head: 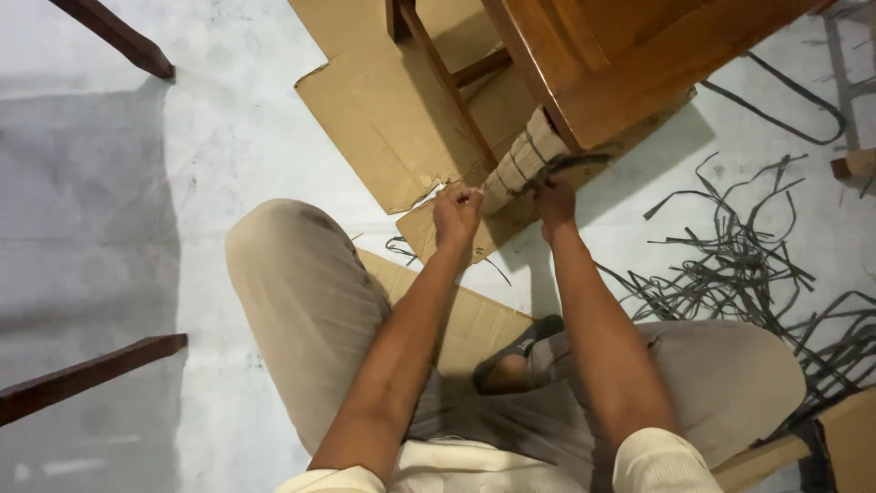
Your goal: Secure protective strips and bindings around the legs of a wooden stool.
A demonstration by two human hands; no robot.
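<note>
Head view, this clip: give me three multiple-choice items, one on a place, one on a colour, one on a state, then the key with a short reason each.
1. Where does the heap of loose dark strips lie?
A. On the floor to the person's right
B. On the person's lap
C. On top of the wooden furniture

2. What colour are the person's trousers?
A. Black
B. Beige
C. Blue

3. What are the two hands doing?
A. Resting flat on the knees
B. Gripping the wrapped furniture leg
C. Hanging free in the air

Key:
1 A, the strips spread over the pale floor on the right side.
2 B, both bent legs show beige cloth.
3 B, the left hand and right hand close their fingers at the cardboard-wrapped leg, where a dark strip runs around it.
</note>
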